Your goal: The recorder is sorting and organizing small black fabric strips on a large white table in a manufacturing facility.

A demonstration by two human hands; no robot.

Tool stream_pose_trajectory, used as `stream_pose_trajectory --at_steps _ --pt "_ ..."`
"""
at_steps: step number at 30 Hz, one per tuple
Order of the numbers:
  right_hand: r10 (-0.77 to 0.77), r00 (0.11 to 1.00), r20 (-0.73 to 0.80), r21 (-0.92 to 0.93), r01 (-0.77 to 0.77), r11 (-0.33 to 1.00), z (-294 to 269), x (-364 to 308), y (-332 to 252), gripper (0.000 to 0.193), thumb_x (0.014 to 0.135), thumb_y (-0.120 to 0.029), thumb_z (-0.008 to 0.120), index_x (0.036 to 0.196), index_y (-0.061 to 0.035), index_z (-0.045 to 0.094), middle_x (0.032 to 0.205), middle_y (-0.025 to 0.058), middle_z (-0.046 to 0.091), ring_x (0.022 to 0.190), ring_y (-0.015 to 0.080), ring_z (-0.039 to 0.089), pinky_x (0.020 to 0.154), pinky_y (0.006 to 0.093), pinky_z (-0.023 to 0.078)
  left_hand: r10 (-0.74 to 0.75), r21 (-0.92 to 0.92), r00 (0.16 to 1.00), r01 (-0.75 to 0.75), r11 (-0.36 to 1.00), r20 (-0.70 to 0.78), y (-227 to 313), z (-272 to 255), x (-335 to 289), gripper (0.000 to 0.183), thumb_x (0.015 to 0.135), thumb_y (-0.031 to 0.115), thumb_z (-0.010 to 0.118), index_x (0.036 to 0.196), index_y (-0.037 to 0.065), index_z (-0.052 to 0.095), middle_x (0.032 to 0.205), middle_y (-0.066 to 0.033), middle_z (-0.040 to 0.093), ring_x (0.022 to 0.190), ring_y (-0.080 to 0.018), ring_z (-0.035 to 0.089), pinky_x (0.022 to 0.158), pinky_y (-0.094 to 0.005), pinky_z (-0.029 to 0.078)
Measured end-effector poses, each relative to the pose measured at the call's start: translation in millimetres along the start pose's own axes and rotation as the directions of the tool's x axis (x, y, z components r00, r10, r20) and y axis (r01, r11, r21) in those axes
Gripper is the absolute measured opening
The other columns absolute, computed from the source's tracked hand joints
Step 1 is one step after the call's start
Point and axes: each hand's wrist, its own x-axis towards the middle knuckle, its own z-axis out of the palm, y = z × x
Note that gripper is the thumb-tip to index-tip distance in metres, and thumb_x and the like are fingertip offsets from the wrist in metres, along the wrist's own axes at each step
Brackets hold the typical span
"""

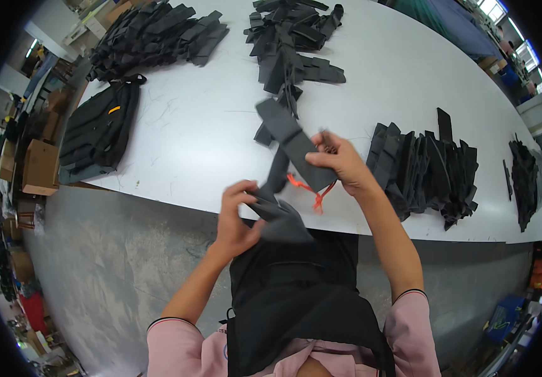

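Note:
In front of me, over the table's near edge, my right hand (340, 162) pinches a flat dark grey fabric strip (287, 135) between thumb and fingers. A small dark metal object (328, 148) is tucked among those fingers; its kind is not clear. A knotted orange cord (317, 198) dangles below the right hand. Lower and to the left, my left hand (236, 217) is closed on another dark grey fabric piece (283, 223), folded and blurred by motion. A narrow grey strip (276, 173) runs up from it behind the right hand's strip.
The white table (183, 151) bears a tangled fabric heap (283, 50) ahead, a larger pile (158, 41) far left, and a row of stacked strips (422, 169) at right. A black backpack (101, 132) lies at the left edge. Another dark bundle (524, 182) sits far right.

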Motion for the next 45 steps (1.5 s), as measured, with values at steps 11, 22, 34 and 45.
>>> stream_pose_trajectory --at_steps 11,22,34,45 --pt "-0.294 0.955 0.044 0.103 0.289 0.952 35 -12 -100 0.028 0.074 -0.014 0.073 0.096 -0.0057 0.059 0.072 -0.0039 0.049 0.064 0.0049 0.048 0.055 0.02 0.037 -0.394 -0.829 0.914 0.144 0.54 -0.098 43 -42 71 0.066 0.079 0.027 0.054 0.133 -0.003 0.03 0.101 -0.0113 0.052 0.095 -0.0216 0.054 0.099 -0.0522 0.036" --pt "0.2 0.978 -0.062 -0.05 -0.203 0.978 35 -8 32 0.026 0.074 -0.021 0.07 0.091 -0.0061 0.057 0.068 -0.0031 0.051 0.06 0.0061 0.045 0.05 0.0238 0.035 -0.892 -0.765 0.441 0.541 0.349 -0.096 -7 -7 -11 0.048 0.078 0.016 0.06 0.122 0.002 0.046 0.082 -0.0028 0.057 0.07 -0.0127 0.056 0.063 -0.0266 0.048" --pt "-0.118 0.968 -0.221 -0.344 0.036 0.938 56 -44 115 0.032 0.079 -0.015 0.066 0.107 -0.0049 0.056 0.073 0.0005 0.048 0.062 0.0102 0.048 0.056 0.0244 0.039 -0.914 -0.775 0.405 0.588 0.233 0.032 -31 -18 -47 0.057 0.078 0.009 0.062 0.128 -0.004 0.038 0.098 -0.0049 0.054 0.085 -0.0137 0.055 0.078 -0.0257 0.045" --pt "-0.519 0.818 0.247 -0.841 0.447 0.305 107 -64 60 0.03 0.071 -0.012 0.07 0.099 -0.0088 0.059 0.082 0.0047 0.052 0.062 0.0218 0.054 0.053 0.0327 0.042 -0.908 -0.714 0.412 0.615 0.335 -0.072 -4 -28 -33 0.053 0.082 0.012 0.064 0.13 0.0 0.044 0.086 0.0019 0.051 0.077 -0.0059 0.049 0.068 -0.0209 0.041"
